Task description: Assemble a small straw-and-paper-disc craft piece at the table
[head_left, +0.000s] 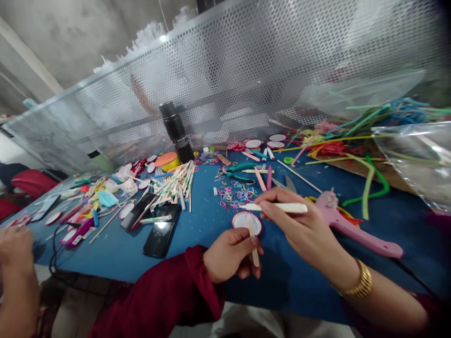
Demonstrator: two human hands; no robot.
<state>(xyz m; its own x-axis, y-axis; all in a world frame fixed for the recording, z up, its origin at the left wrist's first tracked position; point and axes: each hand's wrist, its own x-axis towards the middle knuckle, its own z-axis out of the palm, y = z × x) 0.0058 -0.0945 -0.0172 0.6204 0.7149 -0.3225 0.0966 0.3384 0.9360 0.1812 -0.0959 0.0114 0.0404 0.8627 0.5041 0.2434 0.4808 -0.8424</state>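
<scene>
My left hand (234, 256) is closed around a flat, pale wooden stick (255, 257), pinched between thumb and fingers. Between the fingertips of my right hand (296, 220) lies a cream-coloured pen (291, 207), its thin tip pointing left. A round white disc with a red rim (239, 219) rests on the table just beyond my left hand. Small coloured bands (243, 193) are scattered behind it. To the right of my right hand lies a pink glue gun (362, 236). Scissors (290, 184) show partly behind my right fingers.
A bundle of patterned sticks (176, 184), two dark phones (162, 231) and a black bottle (178, 134) stand or lie left of centre. Pipe cleaners (373, 183) and a plastic bag (419, 159) spread at right. Another person's hand (16, 244) is at far left. A perforated metal panel (246, 70) closes the back.
</scene>
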